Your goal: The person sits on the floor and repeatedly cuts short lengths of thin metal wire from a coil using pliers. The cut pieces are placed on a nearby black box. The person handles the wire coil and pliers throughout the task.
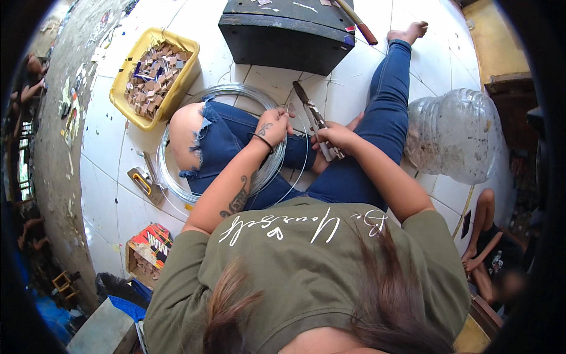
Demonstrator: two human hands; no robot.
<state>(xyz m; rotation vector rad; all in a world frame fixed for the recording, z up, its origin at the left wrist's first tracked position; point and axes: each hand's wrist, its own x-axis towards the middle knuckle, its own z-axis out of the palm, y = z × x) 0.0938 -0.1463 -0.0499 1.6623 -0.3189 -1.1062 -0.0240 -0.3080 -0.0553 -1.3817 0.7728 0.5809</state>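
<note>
My left hand (275, 124) is closed in a pinch, its fingertips on a thin strand of the silvery wire. The large wire coil (273, 172) loops around my bent left knee and passes beneath my left forearm. In my right hand (335, 137) is a long scissor-like tool (310, 105) with a dark, worn upper end and pale lower arms; its exact kind is hard to make out. Its upper end points away from me, just right of my left hand. A loose strand of wire curves down between the two hands over my jeans.
A yellow tub (114, 94) of small brown pieces stands at the far left. Ahead is a black box (283, 50) with a wooden-handled tool (361, 26) on top. A staple gun (145, 183) and an open carton (131, 258) lie left; a clear plastic bottle (454, 135) lies right.
</note>
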